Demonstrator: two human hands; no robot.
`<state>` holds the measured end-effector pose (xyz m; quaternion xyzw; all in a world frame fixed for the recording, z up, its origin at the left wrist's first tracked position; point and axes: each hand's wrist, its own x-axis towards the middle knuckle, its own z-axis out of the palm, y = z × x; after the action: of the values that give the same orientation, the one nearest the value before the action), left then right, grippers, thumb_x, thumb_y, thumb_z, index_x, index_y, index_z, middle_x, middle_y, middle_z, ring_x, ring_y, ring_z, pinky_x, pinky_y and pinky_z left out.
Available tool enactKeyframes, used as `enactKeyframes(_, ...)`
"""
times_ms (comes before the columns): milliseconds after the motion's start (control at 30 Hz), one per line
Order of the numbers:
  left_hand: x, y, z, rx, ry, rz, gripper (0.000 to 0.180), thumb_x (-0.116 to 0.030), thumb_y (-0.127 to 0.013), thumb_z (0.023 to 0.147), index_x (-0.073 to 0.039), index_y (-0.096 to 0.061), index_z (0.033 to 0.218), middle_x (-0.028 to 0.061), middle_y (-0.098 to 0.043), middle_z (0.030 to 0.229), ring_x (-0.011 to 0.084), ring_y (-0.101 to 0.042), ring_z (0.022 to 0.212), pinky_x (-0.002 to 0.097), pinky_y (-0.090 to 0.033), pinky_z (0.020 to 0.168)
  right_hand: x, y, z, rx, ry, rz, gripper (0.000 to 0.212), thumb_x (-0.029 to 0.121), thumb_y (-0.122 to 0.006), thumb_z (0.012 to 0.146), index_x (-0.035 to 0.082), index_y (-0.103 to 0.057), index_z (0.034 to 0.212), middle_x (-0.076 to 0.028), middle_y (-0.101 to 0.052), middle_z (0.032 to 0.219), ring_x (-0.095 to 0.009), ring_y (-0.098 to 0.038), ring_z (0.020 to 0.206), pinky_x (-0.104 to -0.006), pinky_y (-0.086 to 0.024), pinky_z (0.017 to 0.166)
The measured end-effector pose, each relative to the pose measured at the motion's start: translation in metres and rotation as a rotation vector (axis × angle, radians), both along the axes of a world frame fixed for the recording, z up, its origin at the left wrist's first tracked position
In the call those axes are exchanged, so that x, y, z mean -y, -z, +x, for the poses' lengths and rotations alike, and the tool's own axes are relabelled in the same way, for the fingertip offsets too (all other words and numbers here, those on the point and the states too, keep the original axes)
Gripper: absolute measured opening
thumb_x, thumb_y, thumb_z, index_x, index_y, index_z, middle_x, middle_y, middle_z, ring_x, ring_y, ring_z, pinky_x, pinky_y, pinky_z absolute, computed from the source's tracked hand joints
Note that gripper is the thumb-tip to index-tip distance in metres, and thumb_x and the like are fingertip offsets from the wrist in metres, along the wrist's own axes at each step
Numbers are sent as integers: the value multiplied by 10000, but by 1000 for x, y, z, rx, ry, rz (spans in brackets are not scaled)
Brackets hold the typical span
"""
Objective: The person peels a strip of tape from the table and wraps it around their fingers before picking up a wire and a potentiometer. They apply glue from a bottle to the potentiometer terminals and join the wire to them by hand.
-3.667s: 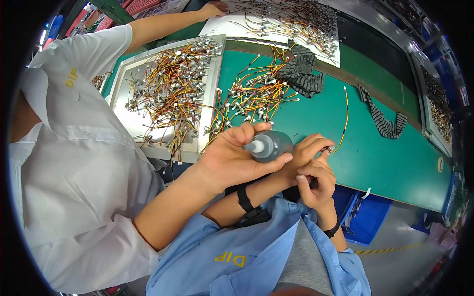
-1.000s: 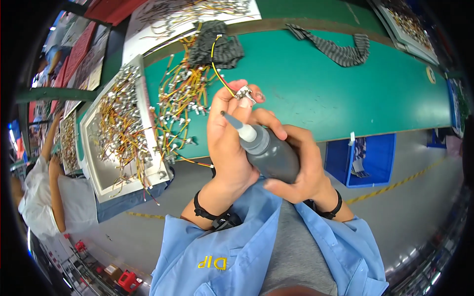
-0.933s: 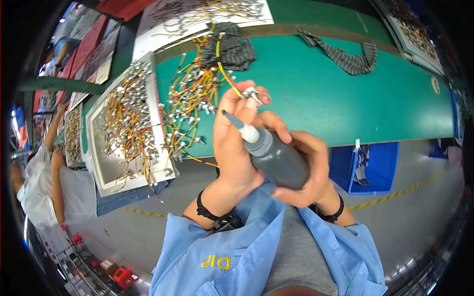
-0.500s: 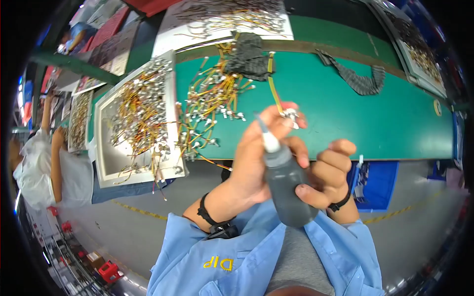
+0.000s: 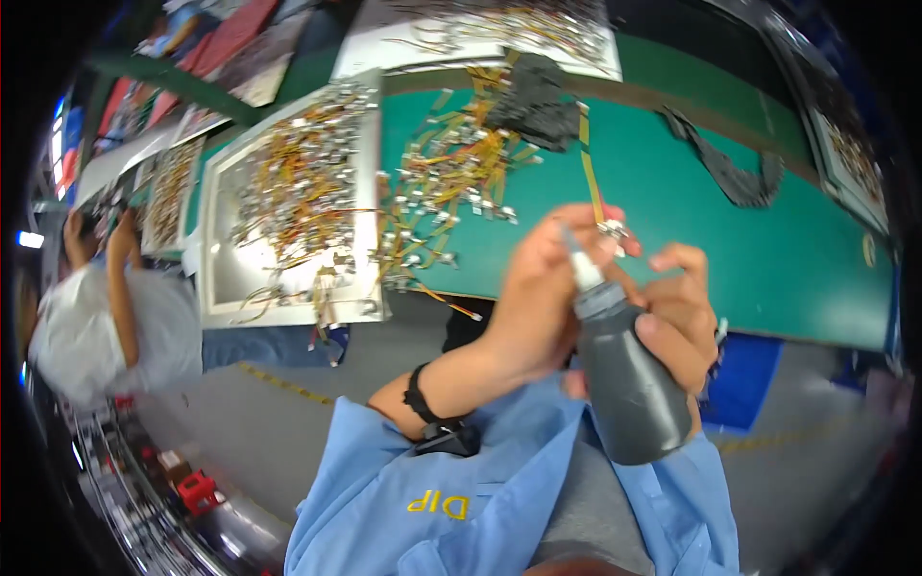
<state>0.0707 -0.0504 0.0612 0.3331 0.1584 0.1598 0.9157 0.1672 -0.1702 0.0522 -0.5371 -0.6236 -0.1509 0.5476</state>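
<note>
My left hand (image 5: 540, 300) is closed, its fingertips pinching the white and metal connector end (image 5: 611, 228) of a short wire lead. The lead's yellow and red wires (image 5: 591, 178) stick up beyond the fingers. My right hand (image 5: 680, 322) wraps round a dark grey squeeze bottle (image 5: 634, 379). The bottle tilts, its white cap (image 5: 586, 271) and thin grey nozzle pointing up and left, close beside my left fingers. Whether the nozzle touches the connector cannot be made out.
A white tray (image 5: 377, 192) heaped with wire leads stands at the left. A loose pile of leads (image 5: 461, 163) and dark cloth (image 5: 538, 101) lie on the green table (image 5: 730, 259). Beyond is a dark strap (image 5: 735, 178); a blue bin (image 5: 744, 379) stands below the right side. Another person (image 5: 115, 307) works at far left.
The view has shifted, moving the scene rightward. My right hand's grip has moved up the bottle's side, and the bottle sits further right. The left hand still pinches the lead.
</note>
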Motion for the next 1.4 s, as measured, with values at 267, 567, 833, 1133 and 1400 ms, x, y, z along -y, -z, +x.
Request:
enactKeyframes(267, -7, 23, -17, 229, -190, 376, 272, 66, -562, 942, 57, -517, 1209, 181, -649, 1103, 221, -690, 862, 344, -570, 803, 8, -4, 9, -817, -657, 92, 900, 391, -893, 748, 108, -375, 1427, -54, -540, 892, -216, -590, 799, -734, -329, 1077)
enactKeyframes(567, -10, 36, -28, 183, -160, 727, 265, 140, -578, 863, 111, -581, 1126, 178, -651, 1049, 190, -656, 880, 302, -541, 789, 6, -13, 10, -846, -733, 8, 885, 297, -926, 710, 76, -385, 1374, -67, -543, 889, -169, -565, 778, -677, -420, 1053)
enactKeyframes(833, -2, 33, -27, 188, -205, 725, 271, 158, -595, 806, 124, -625, 1073, 166, -653, 969, 177, -635, 808, 284, -508, 734, -4, -15, -1, -913, -289, -159, 873, 468, -893, 707, 15, -449, 1307, -124, -541, 1006, -147, -525, 768, -364, -529, 785)
enactKeyframes(1133, -1, 38, -28, 208, -213, 857, 234, 148, -588, 833, 126, -626, 1063, 168, -642, 953, 180, -636, 799, 299, -518, 731, -16, -13, -4, -910, -125, 1, 843, 607, -802, 745, -50, -518, 1190, -159, -531, 1045, -133, -499, 751, -310, -502, 698)
enactKeyframes(1400, -5, 45, -22, 366, -146, 585, 240, 74, -568, 919, 97, -537, 1156, 190, -611, 1026, 192, -635, 816, 316, -539, 734, 0, -1, -4, -1010, -418, 142, 849, 589, -781, 782, -29, -435, 1249, -91, -547, 832, -180, -575, 728, -556, -555, 921)
